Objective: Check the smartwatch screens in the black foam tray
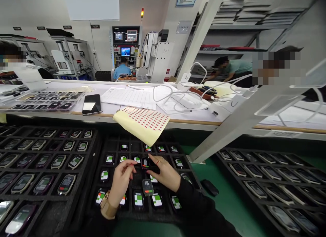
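My right hand [164, 172] grips a dark smartwatch [145, 163] between thumb and fingers, above the middle of a black foam tray [117, 211]. Close to that watch's left side, my left hand [122, 179] is closed in a pinch. Whatever its fingertips hold, if anything, is too small to make out. Another smartwatch [147, 187], with an orange and green strip on its screen, lies just below my right hand. Around both hands, several watches with green and white screens sit in the tray's compartments. A sheet of red arrow stickers [145, 123] overhangs the tray's back.
More watch-filled foam trays stand left [84, 169] and right [270, 182]. A slanted white post [203, 147] rises beside the middle tray. The shelf ahead carries a phone [92, 104], papers [129, 97] and white cables [173, 94]. Other people are further back.
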